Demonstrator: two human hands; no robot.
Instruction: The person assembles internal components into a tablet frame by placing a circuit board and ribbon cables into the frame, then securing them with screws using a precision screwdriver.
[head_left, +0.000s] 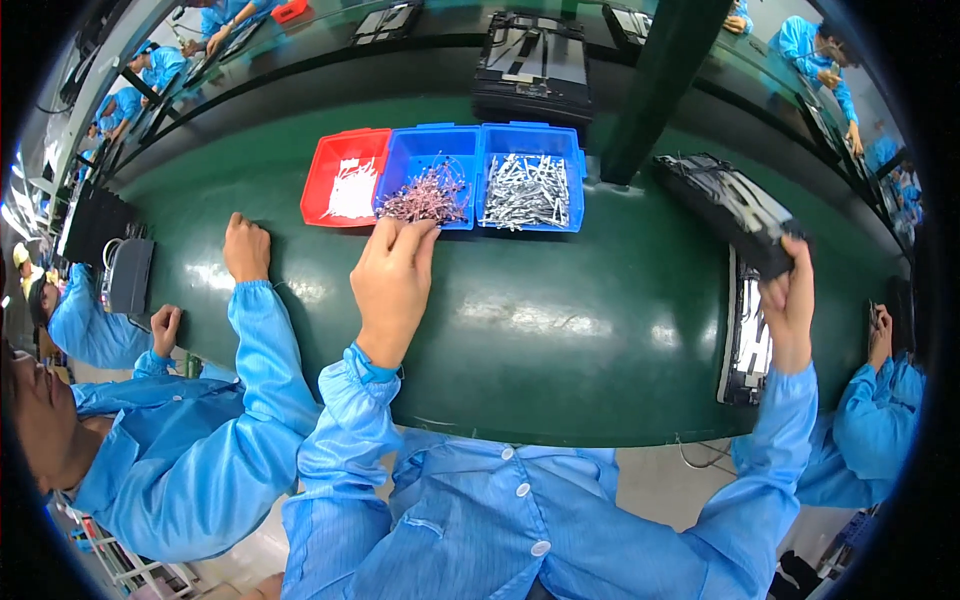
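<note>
My left hand (393, 285) is at the front edge of the middle blue bin (398, 150), fingertips pinched together. Whatever they hold, if anything, is too small to make out. Inside that bin lies a tangle of thin pinkish wired parts (425, 195). On the right, my right hand (790, 310) grips the near end of a tilted black flat electronic panel (725, 205) with exposed silvery innards. Beneath and beside it, a similar panel with a white face (747, 340) lies on the green table (540, 350).
A red bin (312, 185) of white strips and another blue bin (577, 195) of silvery strips flank the middle one. Behind stands a stack of panels (530, 75). A dark green post (660, 90) rises at right. A co-worker's hand (246, 248) rests on the table at left.
</note>
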